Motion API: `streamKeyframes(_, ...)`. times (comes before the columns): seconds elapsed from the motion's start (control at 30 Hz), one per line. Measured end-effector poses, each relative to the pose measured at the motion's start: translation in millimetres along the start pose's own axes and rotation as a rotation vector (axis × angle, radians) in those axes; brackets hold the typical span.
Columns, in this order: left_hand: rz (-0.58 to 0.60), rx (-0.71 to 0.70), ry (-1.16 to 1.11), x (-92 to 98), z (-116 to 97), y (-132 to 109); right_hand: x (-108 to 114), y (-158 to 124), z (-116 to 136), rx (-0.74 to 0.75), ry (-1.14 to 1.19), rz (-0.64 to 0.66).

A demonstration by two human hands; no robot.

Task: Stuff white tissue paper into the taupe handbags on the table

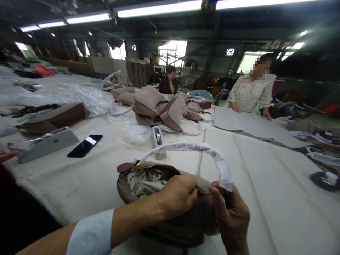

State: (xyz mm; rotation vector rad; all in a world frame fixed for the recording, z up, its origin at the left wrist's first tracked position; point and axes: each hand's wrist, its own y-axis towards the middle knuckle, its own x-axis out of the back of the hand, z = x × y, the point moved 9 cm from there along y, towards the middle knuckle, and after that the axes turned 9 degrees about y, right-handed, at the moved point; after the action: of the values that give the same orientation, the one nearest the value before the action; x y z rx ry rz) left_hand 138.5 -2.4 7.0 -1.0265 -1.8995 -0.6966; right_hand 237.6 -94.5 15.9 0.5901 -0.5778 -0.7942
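Note:
A taupe handbag stands on the white table in front of me, its zip open and crumpled paper stuffing showing inside. Its handle arches above, wrapped in white paper. My left hand grips the bag's top edge at the zip. My right hand holds the bag's right end, its thumb by the wrapped handle's base.
A white tape dispenser stands just behind the bag. A black phone and a larger grey dispenser lie left. Several more bags are piled mid-table beside clear plastic. A person stands at grey sheets; another sits farther back.

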Motion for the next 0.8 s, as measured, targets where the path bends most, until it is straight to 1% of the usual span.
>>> streamKeyframes(0.07,-0.023,-0.025,0.19,-2.4,5,-6,-3,3,6,0.034,-0.004,-0.005)
streamKeyframes(0.13,-0.035,-0.031,0.283,-6.1,12,-14,-9,6,13,0.062,0.029,0.02)
streamKeyframes(0.2,-0.067,0.004,0.252,-8.3,23,-20,-16,7,16,0.071,0.058,0.044)
streamKeyframes(0.27,-0.114,0.033,0.153,-8.9,34,-23,-23,7,16,0.071,0.066,0.053)
streamKeyframes(0.33,-0.122,0.049,0.011,-10.7,42,-20,-29,6,13,0.075,0.062,0.056)
streamKeyframes(0.4,-0.069,0.036,-0.149,-15.1,40,-13,-33,4,9,0.054,0.074,0.05)
streamKeyframes(0.5,0.078,-0.012,-0.383,-24.6,26,-3,-33,0,-1,-0.026,0.11,0.014)
streamKeyframes(0.53,0.105,-0.019,-0.434,-25.9,21,-1,-32,-1,-4,-0.05,0.117,0.003)
streamKeyframes(0.6,0.097,-0.021,-0.463,-24.0,17,1,-31,-3,-7,-0.079,0.121,-0.008)
streamKeyframes(0.7,0.04,0.004,-0.428,-18.5,17,-1,-31,-5,-12,-0.1,0.125,0.003)
streamKeyframes(0.8,0.045,0.017,-0.454,-20.1,14,-5,-31,-8,-18,-0.117,0.086,0.021)
